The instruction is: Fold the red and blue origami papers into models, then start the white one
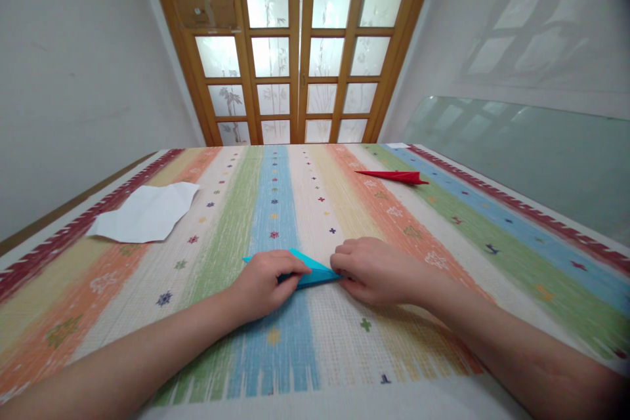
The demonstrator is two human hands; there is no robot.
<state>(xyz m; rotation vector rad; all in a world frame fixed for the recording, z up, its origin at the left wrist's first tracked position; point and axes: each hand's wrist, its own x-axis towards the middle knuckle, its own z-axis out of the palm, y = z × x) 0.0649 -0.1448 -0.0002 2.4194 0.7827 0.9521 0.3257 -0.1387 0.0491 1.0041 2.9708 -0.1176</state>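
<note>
A folded piece of blue paper (315,270) lies low over the striped tablecloth, its narrow point toward the right. My left hand (270,281) is closed on its left part, thumb and forefinger pinching the folded edge. The far left corner of the paper sticks out behind that hand. At the pointed end, my right hand (367,270) has its fingers curled in and grips the tip. Those fingers partly hide the tip.
A red folded paper plane (394,176) rests on the cloth at the back right. At the left lies a creased white paper sheet (147,211). The striped tablecloth (236,348) covers the table, with wooden glazed doors (300,46) beyond.
</note>
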